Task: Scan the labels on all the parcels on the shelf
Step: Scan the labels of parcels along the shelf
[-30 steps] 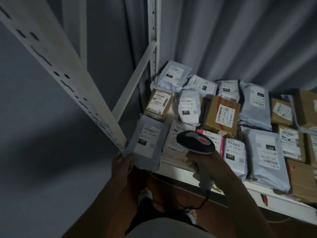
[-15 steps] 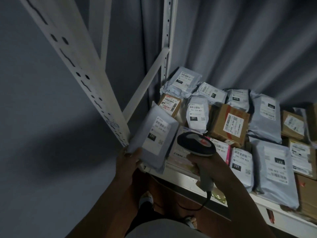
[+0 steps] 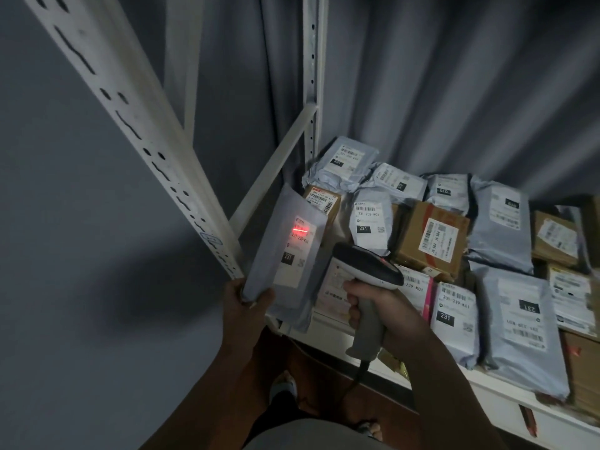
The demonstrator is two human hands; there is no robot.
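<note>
My left hand (image 3: 245, 308) grips the lower edge of a grey mailer parcel (image 3: 285, 251) and holds it tilted upright at the shelf's left end. A red scan line glows on its white label (image 3: 297, 251). My right hand (image 3: 380, 306) grips the handle of a grey and black barcode scanner (image 3: 367, 264), whose head points left at that label. Several other parcels lie on the white shelf (image 3: 496, 389): grey mailers (image 3: 522, 329) and brown boxes (image 3: 431, 238), most with labels facing up.
A white slotted upright (image 3: 130, 125) slants across the left, close to the held parcel. A rear post (image 3: 313, 76) and a diagonal brace (image 3: 272, 167) stand behind. Grey curtain hangs at the back. My feet and the brown floor show below the shelf.
My left hand has lifted the grey mailer off the shelf and tilted it up. The scanner's red line now shines on its label. The view has shifted closer.
</note>
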